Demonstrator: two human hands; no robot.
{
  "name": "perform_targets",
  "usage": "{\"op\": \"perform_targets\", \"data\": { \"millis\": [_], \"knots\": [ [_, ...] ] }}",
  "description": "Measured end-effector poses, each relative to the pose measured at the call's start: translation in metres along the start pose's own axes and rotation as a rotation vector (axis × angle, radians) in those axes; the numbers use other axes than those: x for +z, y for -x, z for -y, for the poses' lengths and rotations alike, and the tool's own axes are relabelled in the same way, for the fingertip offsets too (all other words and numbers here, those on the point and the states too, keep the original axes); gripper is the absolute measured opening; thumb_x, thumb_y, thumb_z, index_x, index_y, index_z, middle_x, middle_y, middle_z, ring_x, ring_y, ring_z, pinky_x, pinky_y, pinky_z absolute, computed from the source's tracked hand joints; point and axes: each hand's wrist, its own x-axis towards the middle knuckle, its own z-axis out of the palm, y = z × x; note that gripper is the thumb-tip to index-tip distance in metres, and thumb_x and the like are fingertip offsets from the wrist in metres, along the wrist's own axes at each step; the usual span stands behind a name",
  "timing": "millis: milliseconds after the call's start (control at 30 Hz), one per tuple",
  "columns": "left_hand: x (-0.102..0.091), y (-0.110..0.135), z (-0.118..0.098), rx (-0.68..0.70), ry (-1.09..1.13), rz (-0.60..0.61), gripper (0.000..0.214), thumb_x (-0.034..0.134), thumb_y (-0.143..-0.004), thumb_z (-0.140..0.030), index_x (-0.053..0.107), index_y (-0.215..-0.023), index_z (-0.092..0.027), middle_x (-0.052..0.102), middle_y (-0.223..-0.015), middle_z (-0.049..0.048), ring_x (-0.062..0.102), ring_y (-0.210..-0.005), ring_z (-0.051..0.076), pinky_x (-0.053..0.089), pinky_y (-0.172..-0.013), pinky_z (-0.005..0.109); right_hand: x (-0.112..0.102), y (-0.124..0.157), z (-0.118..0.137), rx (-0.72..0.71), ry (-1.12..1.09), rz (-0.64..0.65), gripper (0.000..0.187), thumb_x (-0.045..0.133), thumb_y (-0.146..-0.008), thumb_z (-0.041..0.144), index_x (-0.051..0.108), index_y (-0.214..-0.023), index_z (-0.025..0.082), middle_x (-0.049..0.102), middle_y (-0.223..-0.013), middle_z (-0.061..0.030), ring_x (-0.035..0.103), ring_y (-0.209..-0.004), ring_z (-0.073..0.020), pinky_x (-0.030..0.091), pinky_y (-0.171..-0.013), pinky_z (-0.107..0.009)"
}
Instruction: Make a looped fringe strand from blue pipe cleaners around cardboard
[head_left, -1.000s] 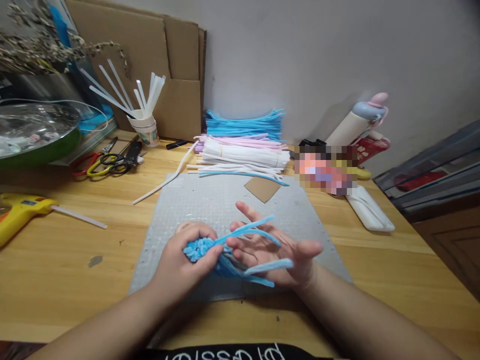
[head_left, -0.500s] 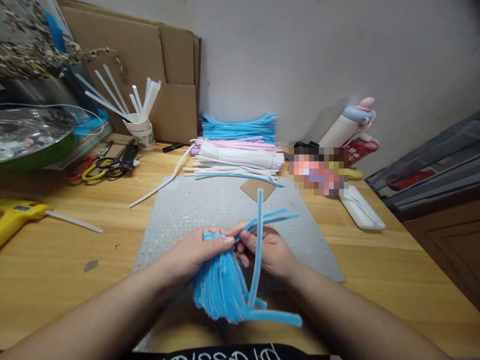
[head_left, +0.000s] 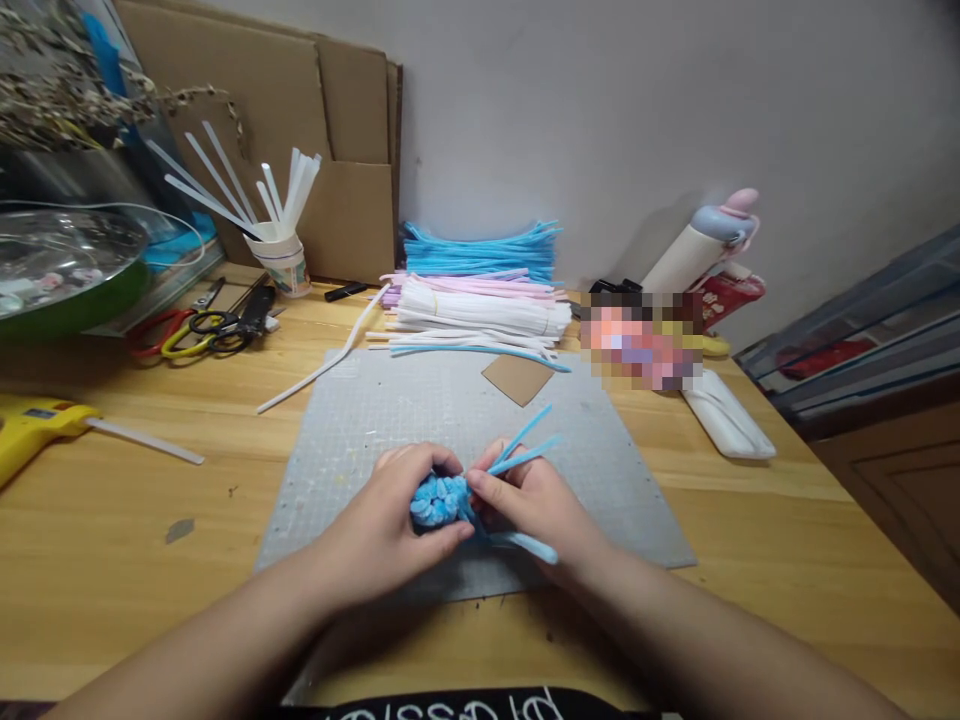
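Observation:
Above the grey cutting mat (head_left: 345, 420), my left hand (head_left: 405, 510) is wrapped round a bundle of blue pipe cleaners (head_left: 439, 500). The bundle's looped end faces me, and much of its length is hidden behind the fingers. My right hand (head_left: 525, 490) pinches blue pipe cleaner ends (head_left: 529, 450) at the bundle's right side; two stick up past the fingers. Another blue strand juts out low to the right, under the right hand. A brown cardboard square (head_left: 517, 380) lies on the mat beyond my hands.
Stacked blue, pink and white pipe cleaners (head_left: 480, 310) lie by the wall. On the left are a yellow glue gun (head_left: 45, 430), scissors (head_left: 180, 335) and a paper cup (head_left: 281, 265) of glue sticks. A tissue pack (head_left: 727, 415) and a bottle (head_left: 690, 250) stand right.
The bundle has turned from hanging downward to showing its looped end toward me. My left hand now wraps over it, and the upright loose strand has swung down.

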Motion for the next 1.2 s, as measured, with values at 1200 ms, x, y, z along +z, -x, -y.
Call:
{"op": "perform_targets", "data": {
  "millis": [1200],
  "knots": [
    [0.002, 0.002, 0.004, -0.149, 0.324, 0.019, 0.029, 0.042, -0.089, -0.038, 0.055, -0.112, -0.024, 0.059, -0.116, 0.0061, 0.048, -0.113, 0.028, 0.033, -0.098, 0.045, -0.001, 0.002, -0.009, -0.216, -0.006, -0.07, 0.029, 0.074, -0.07, 0.044, 0.062, -0.073, 0.019, 0.064, -0.078, -0.0018, 0.058, -0.078, -0.017, 0.043, -0.074, -0.032]
  ]
}}
